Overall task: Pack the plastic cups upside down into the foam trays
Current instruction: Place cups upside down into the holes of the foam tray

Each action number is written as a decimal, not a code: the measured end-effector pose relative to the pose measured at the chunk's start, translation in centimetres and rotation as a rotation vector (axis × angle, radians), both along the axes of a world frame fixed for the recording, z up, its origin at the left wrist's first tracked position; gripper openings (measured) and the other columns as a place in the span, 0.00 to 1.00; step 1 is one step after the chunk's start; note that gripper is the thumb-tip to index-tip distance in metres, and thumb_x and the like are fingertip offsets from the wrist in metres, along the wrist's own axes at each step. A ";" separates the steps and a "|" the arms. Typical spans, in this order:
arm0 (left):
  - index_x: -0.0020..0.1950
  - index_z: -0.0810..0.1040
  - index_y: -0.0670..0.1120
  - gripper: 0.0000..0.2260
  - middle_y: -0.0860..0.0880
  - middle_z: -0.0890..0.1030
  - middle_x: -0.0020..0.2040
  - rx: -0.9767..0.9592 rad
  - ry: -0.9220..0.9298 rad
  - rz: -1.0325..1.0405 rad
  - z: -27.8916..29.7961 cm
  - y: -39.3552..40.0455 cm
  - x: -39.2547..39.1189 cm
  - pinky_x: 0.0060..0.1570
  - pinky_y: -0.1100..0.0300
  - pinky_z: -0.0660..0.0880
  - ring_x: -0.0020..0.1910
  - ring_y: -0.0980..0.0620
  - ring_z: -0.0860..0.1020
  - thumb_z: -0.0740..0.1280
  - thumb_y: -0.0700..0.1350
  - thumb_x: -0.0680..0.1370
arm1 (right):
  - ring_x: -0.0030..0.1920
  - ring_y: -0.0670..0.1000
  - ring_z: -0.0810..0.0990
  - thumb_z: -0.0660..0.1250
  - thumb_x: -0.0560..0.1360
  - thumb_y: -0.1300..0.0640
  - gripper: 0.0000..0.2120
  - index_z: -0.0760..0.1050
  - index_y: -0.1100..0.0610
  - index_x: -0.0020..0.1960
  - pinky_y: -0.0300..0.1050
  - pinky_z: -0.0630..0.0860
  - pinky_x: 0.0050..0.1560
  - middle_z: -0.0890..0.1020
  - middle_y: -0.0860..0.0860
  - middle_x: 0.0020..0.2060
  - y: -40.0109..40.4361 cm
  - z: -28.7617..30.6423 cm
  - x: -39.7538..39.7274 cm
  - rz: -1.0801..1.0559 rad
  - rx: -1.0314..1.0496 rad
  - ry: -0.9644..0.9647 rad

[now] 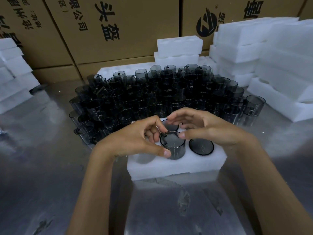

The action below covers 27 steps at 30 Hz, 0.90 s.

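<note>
1. The left hand has its grip curled round the smoky plastic cup: thumb low on the near wall, fingers bent against the far-left rim.
2. The right hand is loosely open, its grip arched over the cup; the thumb tip touches the cup's right upper edge, the fingers hover above it without closing.
3. The cup stands base-up, partly sunk in the middle near pocket of the foam tray, which lies on the metal counter.
4. Two more cups sit seated in the tray: one just to the right, one behind, partly hidden by the fingers.
5. The near-left pocket is partly covered by the left hand.
6. Beyond the tray crowds a mass of loose cups, close behind both hands.
7. Stacked foam trays stand right; more left; cardboard boxes behind.
</note>
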<state>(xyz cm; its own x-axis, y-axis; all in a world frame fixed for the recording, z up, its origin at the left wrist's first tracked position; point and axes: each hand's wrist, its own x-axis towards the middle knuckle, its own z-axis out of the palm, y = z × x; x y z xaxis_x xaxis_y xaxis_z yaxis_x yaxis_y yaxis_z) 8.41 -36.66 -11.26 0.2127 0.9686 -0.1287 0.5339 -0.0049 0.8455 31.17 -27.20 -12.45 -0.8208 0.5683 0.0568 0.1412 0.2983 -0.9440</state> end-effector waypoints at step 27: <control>0.55 0.79 0.49 0.09 0.44 0.77 0.53 0.531 0.032 0.739 0.0 1.5 -0.3 0.49 0.67 0.71 0.49 0.52 0.75 0.69 0.37 0.77 | 0.61 0.44 0.81 0.70 0.77 0.64 0.13 0.80 0.53 0.60 0.44 0.75 0.66 0.85 0.47 0.56 0.8 -1.2 -0.7 -0.147 -0.007 0.107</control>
<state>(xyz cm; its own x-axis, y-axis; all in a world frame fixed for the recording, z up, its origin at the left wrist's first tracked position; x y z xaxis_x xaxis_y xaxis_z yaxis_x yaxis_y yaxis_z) 8.15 -35.16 -11.29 -0.4821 0.7904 0.3779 0.5785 -0.0367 0.8148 30.49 -26.40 -13.64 -0.7186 0.6821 0.1356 0.0811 0.2758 -0.9578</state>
